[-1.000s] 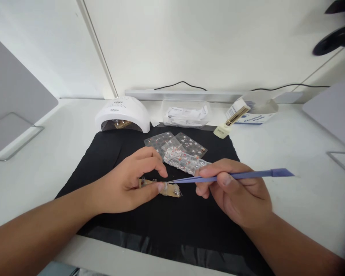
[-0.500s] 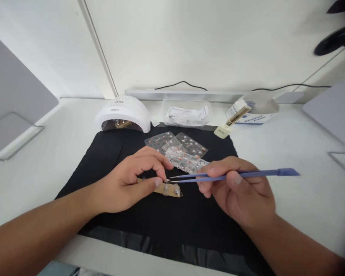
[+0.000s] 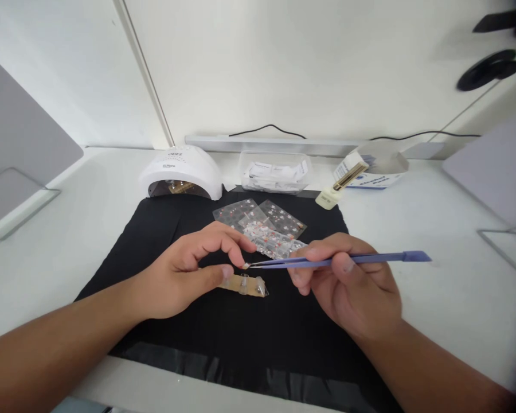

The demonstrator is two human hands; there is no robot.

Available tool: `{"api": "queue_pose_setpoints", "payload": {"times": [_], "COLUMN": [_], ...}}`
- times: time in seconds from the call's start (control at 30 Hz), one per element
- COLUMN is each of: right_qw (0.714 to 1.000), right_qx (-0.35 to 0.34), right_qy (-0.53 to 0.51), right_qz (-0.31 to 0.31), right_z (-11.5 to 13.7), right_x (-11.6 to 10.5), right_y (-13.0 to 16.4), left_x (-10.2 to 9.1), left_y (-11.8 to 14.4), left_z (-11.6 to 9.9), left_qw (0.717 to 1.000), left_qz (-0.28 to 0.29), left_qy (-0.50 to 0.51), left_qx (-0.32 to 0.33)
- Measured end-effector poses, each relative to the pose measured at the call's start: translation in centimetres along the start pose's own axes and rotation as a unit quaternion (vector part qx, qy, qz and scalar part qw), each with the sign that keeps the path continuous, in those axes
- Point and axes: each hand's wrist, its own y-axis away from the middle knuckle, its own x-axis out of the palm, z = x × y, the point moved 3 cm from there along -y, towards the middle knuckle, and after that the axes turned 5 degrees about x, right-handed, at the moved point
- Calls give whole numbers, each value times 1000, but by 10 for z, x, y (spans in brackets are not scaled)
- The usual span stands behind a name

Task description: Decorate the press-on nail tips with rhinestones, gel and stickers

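Note:
My right hand (image 3: 348, 275) holds lilac tweezers (image 3: 361, 259) between thumb and fingers, the tips pointing left. At those tips is a tiny whitish piece (image 3: 246, 266), against the index fingertip of my left hand (image 3: 202, 264). The left thumb and index finger are apart, curved over a tan strip (image 3: 253, 286). Clear nail tips (image 3: 243, 283) stand on this strip, and its left end is hidden by my left hand. Behind my hands lie transparent sticker sheets (image 3: 284, 218) with white and red motifs, and a clear compartment case (image 3: 275, 246), partly covered by the right hand.
A black mat (image 3: 223, 338) covers the middle of the white table (image 3: 438, 287). Along the back stand a white nail lamp (image 3: 180, 169), a clear tub (image 3: 245, 182) of packets, a tilted polish bottle (image 3: 328, 198) with a gold cap, and an open alcohol pad box (image 3: 374, 180).
The tweezer tips have come closer together, at the small piece by my left index fingertip. My left thumb and index finger have parted. The view has shifted slightly.

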Motion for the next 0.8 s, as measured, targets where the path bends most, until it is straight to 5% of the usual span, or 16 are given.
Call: {"api": "queue_pose_setpoints", "payload": {"times": [0.8], "right_qw": [1000], "right_qx": [4], "right_qy": [-1], "right_qz": [-2], "right_z": [1], "right_x": [-1], "right_y": [1], "left_x": [1], "left_y": [1], "left_z": [3], "left_qw": [999], "left_qz": [-2], "left_qy": [-37], "left_qx": [4]}}
